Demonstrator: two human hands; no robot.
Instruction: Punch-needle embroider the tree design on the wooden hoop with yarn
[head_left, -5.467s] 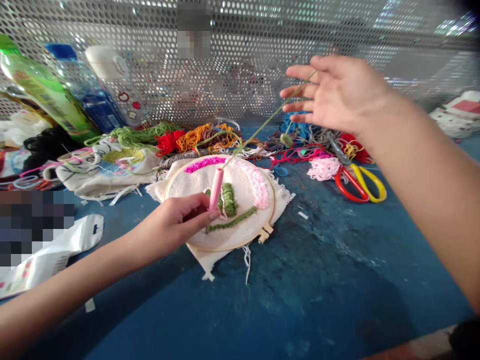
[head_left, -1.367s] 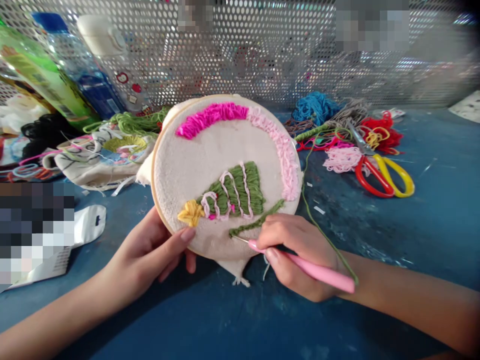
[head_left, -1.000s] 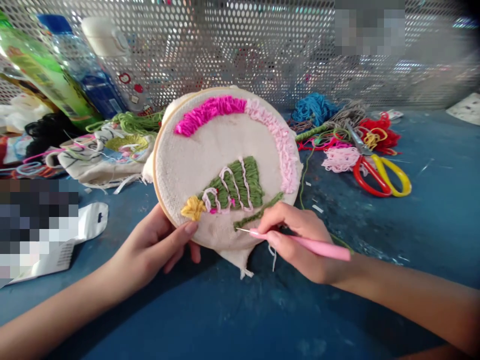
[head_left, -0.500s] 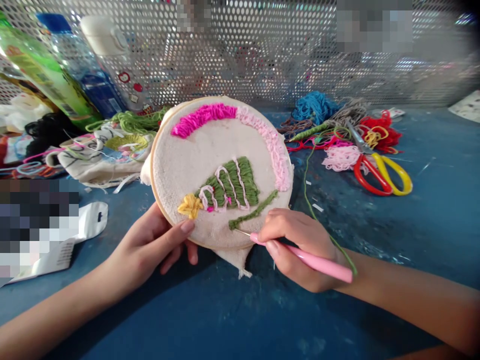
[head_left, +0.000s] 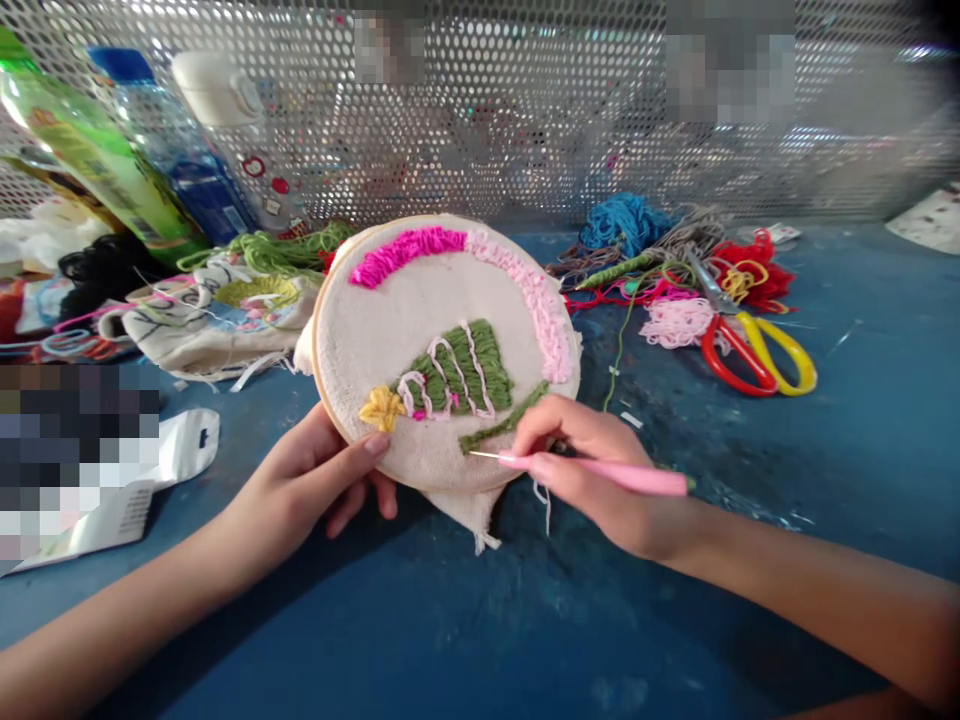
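Observation:
A round embroidery hoop (head_left: 442, 300) with cream cloth is tilted up over the blue table. On its cloth are a green yarn tree (head_left: 461, 370) with pale pink loops, a yellow star (head_left: 382, 408), a magenta and pale pink arc, and a green line at lower right. My left hand (head_left: 322, 475) grips the hoop's lower left edge, thumb in front and fingers behind. My right hand (head_left: 589, 470) is closed round a pink punch needle (head_left: 630, 477), its metal tip at the cloth by the green line's lower end. Green yarn (head_left: 618, 350) hangs behind my right hand.
Scissors (head_left: 757, 352) with red and yellow handles lie at the right beside yarn bundles (head_left: 626, 225). Bottles (head_left: 90, 150), a cloth piece (head_left: 195, 325) and more yarn are at the left. A perforated metal screen (head_left: 495, 120) stands behind. A white packet (head_left: 180, 445) lies at left.
The back end of the pink needle has swung up, so it lies nearly level, and my right hand has risen slightly. The view has shifted a little.

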